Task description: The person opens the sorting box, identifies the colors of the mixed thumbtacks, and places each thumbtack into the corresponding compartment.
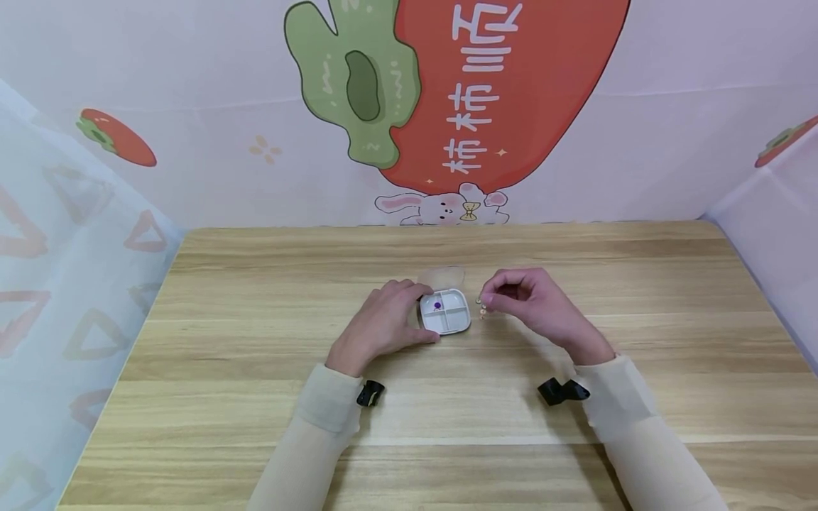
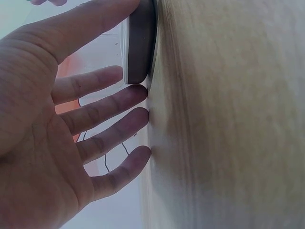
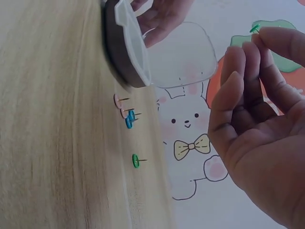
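A small four-compartment box (image 1: 456, 321), white inside with a dark outer shell, sits on the table with its clear lid (image 3: 183, 57) raised. My left hand (image 1: 390, 323) holds it, thumb on the near edge and index finger on the far edge. One small purple piece (image 1: 437, 305) lies in its far-left compartment. Right of the box, my right hand (image 1: 535, 299) pinches a green thumbtack (image 3: 255, 29) between thumb and forefinger. Below that hand, pink thumbtacks (image 3: 117, 101), blue thumbtacks (image 3: 128, 121) and another green thumbtack (image 3: 136, 161) lie on the table, points up.
The wooden table (image 1: 224, 355) runs back to a printed cloth backdrop (image 1: 211, 156) with a persimmon and rabbit. Another cloth (image 1: 64, 284) hangs along the left side. A black wrist mount (image 1: 562, 392) is strapped on the right sleeve, another on the left.
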A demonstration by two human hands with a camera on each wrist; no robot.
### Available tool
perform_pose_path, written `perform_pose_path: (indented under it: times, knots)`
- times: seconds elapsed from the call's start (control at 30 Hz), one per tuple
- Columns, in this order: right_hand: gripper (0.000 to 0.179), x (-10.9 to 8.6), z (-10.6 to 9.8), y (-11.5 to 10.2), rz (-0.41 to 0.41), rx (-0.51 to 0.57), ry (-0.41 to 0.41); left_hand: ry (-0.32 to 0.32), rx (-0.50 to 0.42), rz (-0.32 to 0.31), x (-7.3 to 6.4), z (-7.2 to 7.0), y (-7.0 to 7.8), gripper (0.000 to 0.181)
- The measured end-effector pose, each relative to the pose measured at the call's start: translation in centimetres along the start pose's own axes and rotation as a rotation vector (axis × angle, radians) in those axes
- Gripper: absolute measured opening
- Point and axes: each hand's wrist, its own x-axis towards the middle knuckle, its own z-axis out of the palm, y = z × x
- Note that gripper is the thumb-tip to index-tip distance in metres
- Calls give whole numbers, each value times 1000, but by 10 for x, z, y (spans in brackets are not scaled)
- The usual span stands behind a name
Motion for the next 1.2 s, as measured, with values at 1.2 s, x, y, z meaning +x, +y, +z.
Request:
perform_pose_path:
  times: [1.2]
  knots:
    - [4, 8, 27, 11, -89, -585, 160, -12, 7, -7, 0, 0, 2, 71]
